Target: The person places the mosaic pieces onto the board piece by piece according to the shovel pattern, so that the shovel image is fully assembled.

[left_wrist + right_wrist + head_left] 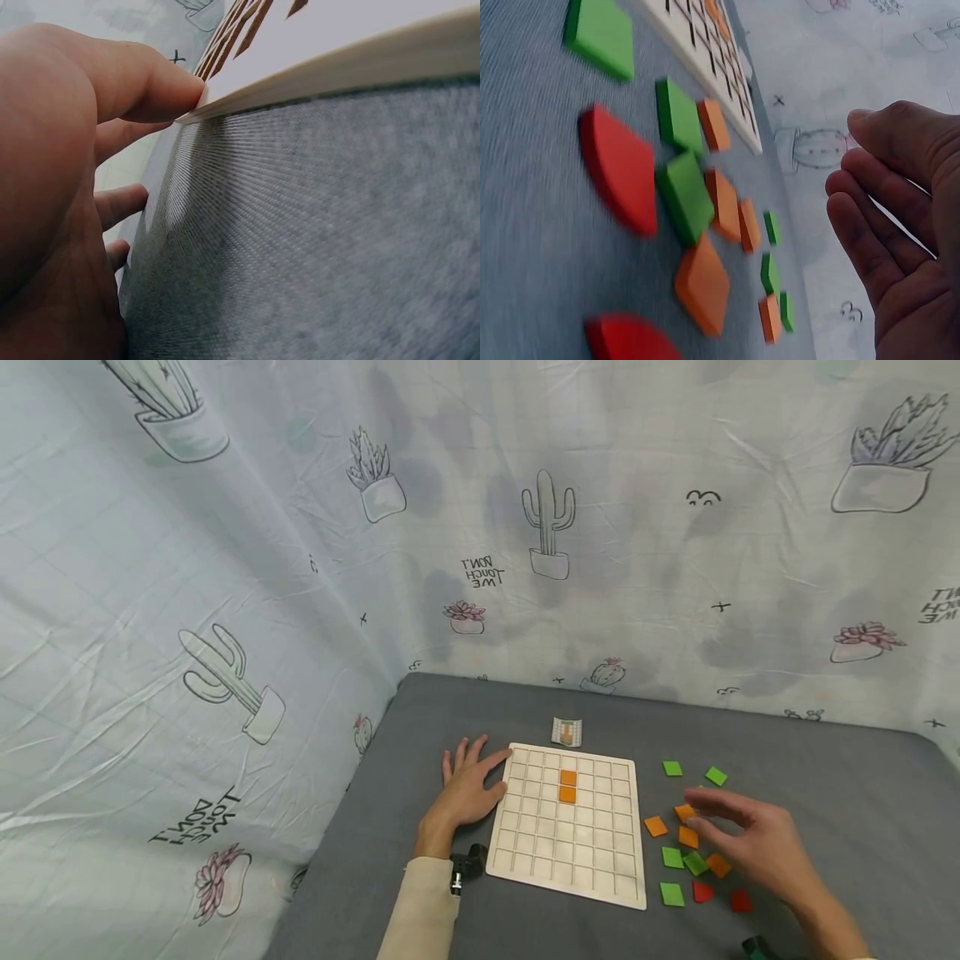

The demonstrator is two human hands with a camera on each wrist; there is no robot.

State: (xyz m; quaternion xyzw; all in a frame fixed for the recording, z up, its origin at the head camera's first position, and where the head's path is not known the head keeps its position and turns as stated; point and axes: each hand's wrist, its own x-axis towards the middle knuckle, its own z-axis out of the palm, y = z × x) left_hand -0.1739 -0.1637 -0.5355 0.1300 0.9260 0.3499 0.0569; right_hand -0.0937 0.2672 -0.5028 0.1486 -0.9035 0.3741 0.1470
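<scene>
A pale square board [525, 823] with a grid of recesses lies on the grey table, two orange square tiles [567, 794] set one above the other in its upper middle. My left hand [467, 792] is at the board's left side, fingers spread, with thumb and index finger touching its edge. In the left wrist view, the thumb [161, 86] meets the board's rim. Over the loose tiles to the right hovers my right hand [761, 839], fingers loosely bent and holding nothing. Its fingertips are nearest some orange tiles [687, 837]. In the right wrist view, that hand [900, 217] appears above the tabletop.
Several green tiles [672, 894] and red quarter-round pieces [619, 169] are scattered right of the board. A small card [566, 732] with a printed grid pattern lies beyond the board's far edge. Cactus-print fabric [637, 543] hangs behind and left of the table.
</scene>
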